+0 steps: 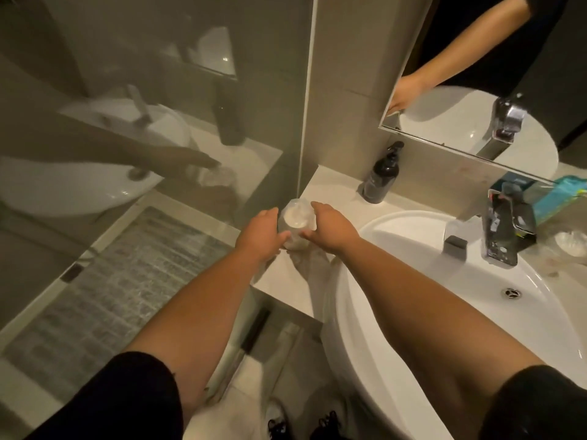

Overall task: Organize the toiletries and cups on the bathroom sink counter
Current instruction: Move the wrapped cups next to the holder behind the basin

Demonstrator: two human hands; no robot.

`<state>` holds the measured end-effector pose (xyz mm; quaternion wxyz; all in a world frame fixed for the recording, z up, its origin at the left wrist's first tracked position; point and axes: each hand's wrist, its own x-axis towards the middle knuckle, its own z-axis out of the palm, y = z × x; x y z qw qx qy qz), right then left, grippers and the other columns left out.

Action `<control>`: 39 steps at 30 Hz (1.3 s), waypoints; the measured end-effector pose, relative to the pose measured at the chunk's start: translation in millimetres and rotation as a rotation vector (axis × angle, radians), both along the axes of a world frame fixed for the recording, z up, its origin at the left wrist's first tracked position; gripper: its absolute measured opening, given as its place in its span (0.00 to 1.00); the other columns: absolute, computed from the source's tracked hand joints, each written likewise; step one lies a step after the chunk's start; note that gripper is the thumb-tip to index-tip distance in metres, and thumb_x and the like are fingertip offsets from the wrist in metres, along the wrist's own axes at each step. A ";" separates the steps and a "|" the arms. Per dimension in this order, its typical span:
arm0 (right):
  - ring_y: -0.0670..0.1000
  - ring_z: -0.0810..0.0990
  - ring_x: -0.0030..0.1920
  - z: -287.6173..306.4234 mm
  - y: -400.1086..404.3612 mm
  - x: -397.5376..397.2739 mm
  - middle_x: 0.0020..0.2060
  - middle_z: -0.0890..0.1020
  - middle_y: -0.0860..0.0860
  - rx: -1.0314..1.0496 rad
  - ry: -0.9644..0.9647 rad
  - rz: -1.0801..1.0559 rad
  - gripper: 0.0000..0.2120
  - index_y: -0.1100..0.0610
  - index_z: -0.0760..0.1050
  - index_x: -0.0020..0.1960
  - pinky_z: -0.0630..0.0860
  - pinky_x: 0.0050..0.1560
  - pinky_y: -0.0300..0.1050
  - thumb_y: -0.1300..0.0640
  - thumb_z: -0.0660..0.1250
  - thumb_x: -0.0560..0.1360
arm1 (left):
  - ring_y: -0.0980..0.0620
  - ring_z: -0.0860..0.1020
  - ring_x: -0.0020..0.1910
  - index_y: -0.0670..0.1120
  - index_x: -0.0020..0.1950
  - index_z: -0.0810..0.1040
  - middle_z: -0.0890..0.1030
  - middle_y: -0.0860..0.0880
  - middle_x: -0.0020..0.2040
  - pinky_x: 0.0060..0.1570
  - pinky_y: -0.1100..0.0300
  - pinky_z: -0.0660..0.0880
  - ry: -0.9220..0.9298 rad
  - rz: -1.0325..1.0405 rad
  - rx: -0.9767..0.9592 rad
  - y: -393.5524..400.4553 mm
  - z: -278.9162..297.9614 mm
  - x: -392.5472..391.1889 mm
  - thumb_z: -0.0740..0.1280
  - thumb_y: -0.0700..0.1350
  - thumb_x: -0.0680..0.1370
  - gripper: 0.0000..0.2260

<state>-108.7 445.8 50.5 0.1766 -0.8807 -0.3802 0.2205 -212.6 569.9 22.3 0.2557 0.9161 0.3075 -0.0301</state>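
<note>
A clear plastic-wrapped cup [296, 217] with a white inside stands on the pale counter [330, 188] left of the basin. My left hand [260, 235] grips its left side and my right hand [330, 228] grips its right side, fingers curled round it. A dark pump bottle [379, 177] stands at the back of the counter by the wall. Another wrapped cup [571, 241] lies at the right edge beside a teal box [559, 195]. The lower part of the held cup is hidden by my hands.
The white basin [413, 236] fills the right side, with a chrome tap [498, 230] behind it. A mirror [476, 74] hangs above. A glass shower wall [158, 122] borders the counter on the left, and the counter's front edge drops to the floor.
</note>
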 end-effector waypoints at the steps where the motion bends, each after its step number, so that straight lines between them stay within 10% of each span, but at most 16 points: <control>1: 0.58 0.77 0.59 -2.5 3.5 3.7 0.60 0.78 0.57 0.009 0.022 0.004 0.22 0.58 0.72 0.64 0.71 0.57 0.47 0.50 0.70 0.73 | 0.43 0.73 0.64 0.43 0.69 0.67 0.72 0.42 0.66 0.57 0.53 0.70 -0.008 -0.008 -0.008 0.3 -3.8 4.4 0.68 0.51 0.76 0.24; 18: 0.60 0.78 0.57 -27.5 10.8 19.1 0.59 0.80 0.58 -0.002 0.134 -0.041 0.26 0.59 0.72 0.65 0.73 0.56 0.49 0.47 0.72 0.72 | 0.43 0.76 0.58 0.45 0.66 0.72 0.78 0.44 0.61 0.54 0.53 0.72 -0.074 0.046 -0.121 -5.0 -25.8 16.0 0.69 0.49 0.75 0.22; 39: 0.58 0.79 0.52 114.8 -128.3 -31.9 0.52 0.82 0.57 0.225 -0.032 -0.246 0.21 0.57 0.76 0.60 0.72 0.46 0.47 0.47 0.71 0.71 | 0.48 0.76 0.57 0.48 0.65 0.73 0.79 0.49 0.60 0.55 0.53 0.74 -0.309 -0.227 -0.063 -108.1 104.3 4.3 0.69 0.49 0.74 0.20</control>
